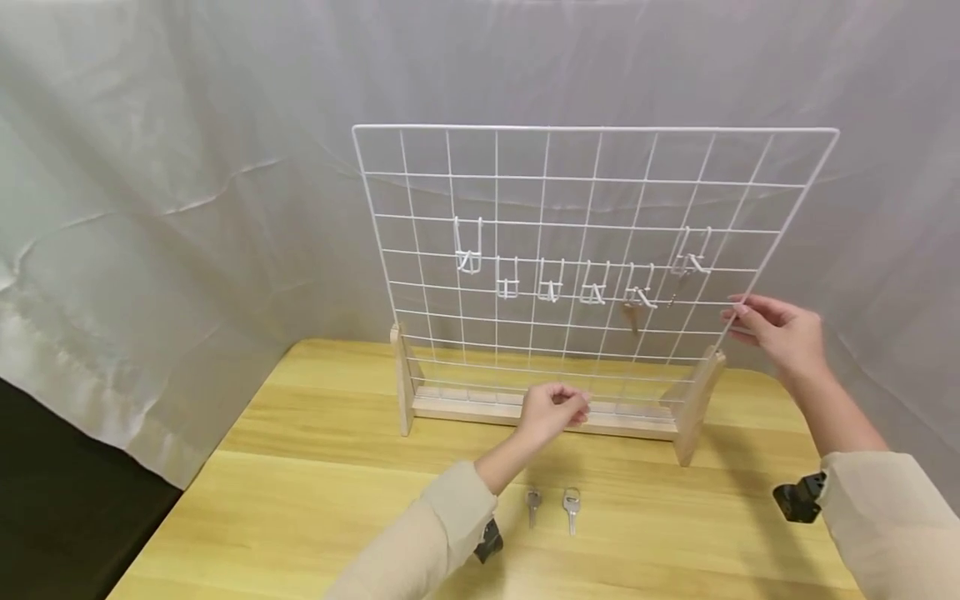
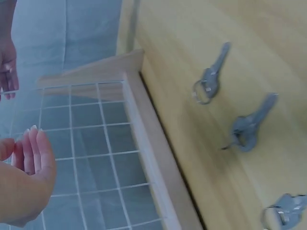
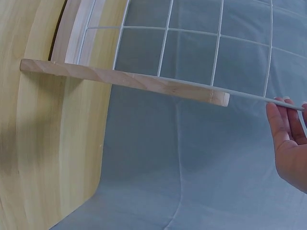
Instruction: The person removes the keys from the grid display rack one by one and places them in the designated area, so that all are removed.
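Observation:
A white wire grid panel (image 1: 520, 177) stands upright in a wooden stand (image 1: 701, 408). My right hand (image 1: 787, 333) grips the panel's right edge, thumb in front, also seen in the right wrist view. My left hand (image 1: 551, 410) is in front of the panel's lower middle, fingers loosely bent; nothing shows in it. Several white hooks (image 1: 468, 260) hang on the panel. A brass-coloured key (image 1: 632, 317) hangs from one at the right, and a darker key (image 1: 678, 289) from the upper right hook.
Two keys with rings, a smaller key (image 1: 533, 502) and a larger key (image 1: 572, 505), lie on the wooden table (image 1: 300, 492) before the stand. A third key (image 2: 290, 213) shows in the left wrist view. Grey cloth (image 1: 262, 75) hangs behind.

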The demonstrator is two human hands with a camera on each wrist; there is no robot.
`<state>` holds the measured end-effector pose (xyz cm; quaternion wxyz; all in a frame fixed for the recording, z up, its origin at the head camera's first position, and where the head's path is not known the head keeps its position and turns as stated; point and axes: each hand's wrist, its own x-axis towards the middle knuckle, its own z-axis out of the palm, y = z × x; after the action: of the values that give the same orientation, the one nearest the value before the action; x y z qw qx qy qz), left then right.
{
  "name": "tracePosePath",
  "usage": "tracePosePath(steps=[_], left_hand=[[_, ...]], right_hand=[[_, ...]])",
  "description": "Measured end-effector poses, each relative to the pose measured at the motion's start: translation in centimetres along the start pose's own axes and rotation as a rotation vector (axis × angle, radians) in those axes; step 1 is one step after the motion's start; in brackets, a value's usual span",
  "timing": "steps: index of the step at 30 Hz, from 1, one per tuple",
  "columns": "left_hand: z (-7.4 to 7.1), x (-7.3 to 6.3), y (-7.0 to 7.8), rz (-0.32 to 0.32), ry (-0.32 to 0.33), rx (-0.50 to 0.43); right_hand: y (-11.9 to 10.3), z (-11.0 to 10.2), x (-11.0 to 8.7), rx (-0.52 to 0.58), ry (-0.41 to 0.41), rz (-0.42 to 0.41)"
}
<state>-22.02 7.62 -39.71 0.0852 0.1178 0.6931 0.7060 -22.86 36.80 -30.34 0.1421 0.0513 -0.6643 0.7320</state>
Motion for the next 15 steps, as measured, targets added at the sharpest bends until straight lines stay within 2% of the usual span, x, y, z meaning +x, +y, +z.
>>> tracePosePath(steps=[1, 6, 11, 15], left_hand=[[0.2, 0.5, -0.1, 0.009, 0.016, -0.001], [1.5, 1.6, 1.1, 0.11, 0.104, -0.041], [2.6, 2.2, 2.4, 0.21, 0.163, -0.048], [3.5, 2.5, 3.2, 0.251, 0.201, -0.045]], right_hand=[[0.0, -0.1, 0.0, -0.003, 0.0, 0.004], [0.1, -0.1, 0.0, -0.024, 0.006, 0.002], [0.2, 0.0, 0.1, -0.049, 0.002, 0.003], [0.2, -0.2, -0.1, -0.015, -0.004, 0.008]])
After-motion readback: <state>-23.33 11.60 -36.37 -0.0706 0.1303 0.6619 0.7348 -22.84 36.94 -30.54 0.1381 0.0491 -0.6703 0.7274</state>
